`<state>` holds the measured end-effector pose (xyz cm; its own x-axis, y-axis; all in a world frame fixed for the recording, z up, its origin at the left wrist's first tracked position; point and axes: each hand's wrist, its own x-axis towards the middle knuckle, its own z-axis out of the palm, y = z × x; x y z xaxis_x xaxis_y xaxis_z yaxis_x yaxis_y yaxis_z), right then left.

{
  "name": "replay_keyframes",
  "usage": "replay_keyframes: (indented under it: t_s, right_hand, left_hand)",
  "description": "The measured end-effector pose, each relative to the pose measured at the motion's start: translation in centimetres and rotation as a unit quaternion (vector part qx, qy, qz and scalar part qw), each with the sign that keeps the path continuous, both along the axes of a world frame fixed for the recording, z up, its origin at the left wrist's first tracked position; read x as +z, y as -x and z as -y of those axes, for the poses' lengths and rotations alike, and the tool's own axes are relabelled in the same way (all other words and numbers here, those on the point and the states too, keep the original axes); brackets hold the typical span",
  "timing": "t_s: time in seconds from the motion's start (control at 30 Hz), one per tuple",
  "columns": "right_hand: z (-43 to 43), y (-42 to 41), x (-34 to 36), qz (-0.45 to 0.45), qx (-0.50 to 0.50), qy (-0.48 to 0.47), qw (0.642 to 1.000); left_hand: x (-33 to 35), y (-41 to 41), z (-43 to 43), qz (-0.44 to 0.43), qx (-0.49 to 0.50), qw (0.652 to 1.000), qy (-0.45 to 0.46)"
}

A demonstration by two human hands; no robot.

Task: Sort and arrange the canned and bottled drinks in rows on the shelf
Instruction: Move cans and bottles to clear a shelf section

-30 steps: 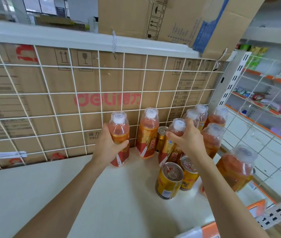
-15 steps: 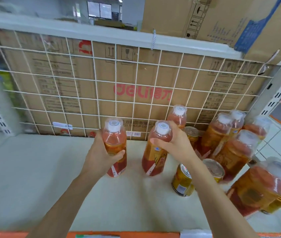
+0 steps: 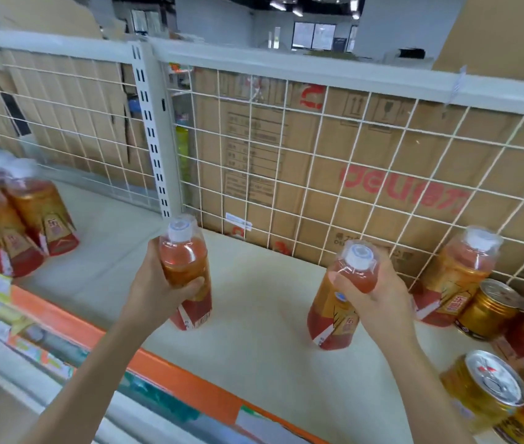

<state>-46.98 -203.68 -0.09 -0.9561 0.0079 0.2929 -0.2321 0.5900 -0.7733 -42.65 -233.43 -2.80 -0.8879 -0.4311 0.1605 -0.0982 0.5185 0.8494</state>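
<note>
My left hand (image 3: 158, 288) grips an orange tea bottle (image 3: 187, 267) with a white cap around its middle, just above the cream shelf board (image 3: 254, 322). My right hand (image 3: 379, 298) grips a second, tilted tea bottle (image 3: 340, 302) near its shoulder. A third bottle (image 3: 455, 274) stands against the wire grid at the right. Gold cans (image 3: 487, 309) stand beside it, and two more gold cans (image 3: 491, 392) sit at the lower right. Several more bottles (image 3: 14, 219) are grouped on the neighbouring shelf at the far left.
A white wire grid (image 3: 318, 174) backs the shelf, with cardboard boxes (image 3: 382, 174) behind it. A slotted upright post (image 3: 155, 139) divides the two shelf bays. The front edge carries an orange price strip (image 3: 171, 366).
Both hands have carried their bottles leftward along the shelf, away from the cluster of bottles and cans. The view has swung left, bringing the post and the left bay's bottles into sight.
</note>
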Motion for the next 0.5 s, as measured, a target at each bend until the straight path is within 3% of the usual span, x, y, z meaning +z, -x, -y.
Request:
replay_keyframes:
  t_s: [0.5]
  right_hand:
    - [15.2, 1.8, -0.5, 0.008, -0.003, 0.041, 0.999]
  left_hand:
    - [-0.3, 1.7, 17.1, -0.045, 0.004, 0.999, 0.028]
